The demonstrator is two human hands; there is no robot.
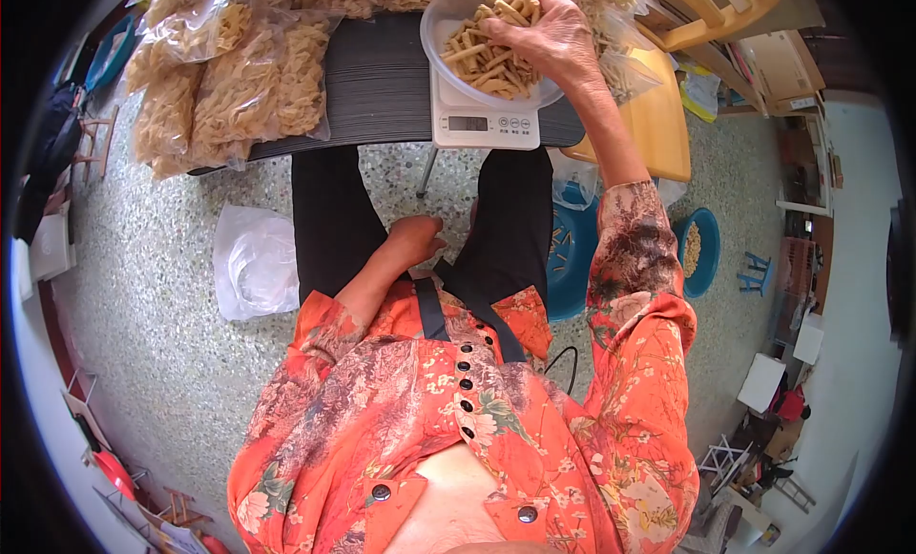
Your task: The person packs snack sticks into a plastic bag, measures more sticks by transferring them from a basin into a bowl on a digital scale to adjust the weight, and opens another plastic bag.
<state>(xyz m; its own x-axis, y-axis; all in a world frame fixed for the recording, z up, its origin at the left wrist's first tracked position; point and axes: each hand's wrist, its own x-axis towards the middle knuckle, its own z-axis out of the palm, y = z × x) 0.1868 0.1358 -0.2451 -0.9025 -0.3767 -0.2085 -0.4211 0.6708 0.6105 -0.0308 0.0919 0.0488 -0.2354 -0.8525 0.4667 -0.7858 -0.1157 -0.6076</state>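
Observation:
My right hand is in a white plastic bowl, its fingers closed round some tan, finger-length dried sticks. More sticks lie loose under it in the bowl. The bowl stands on a white kitchen scale, whose small display I cannot read. Down at my lap, between the thighs, my left hand rests with curled fingers and no object showing in it.
Clear bags of pale dried flakes pile up on the dark table. A wooden chair stands at the right. On the floor are a blue basin, another blue basin with pale pieces, and a white plastic bag.

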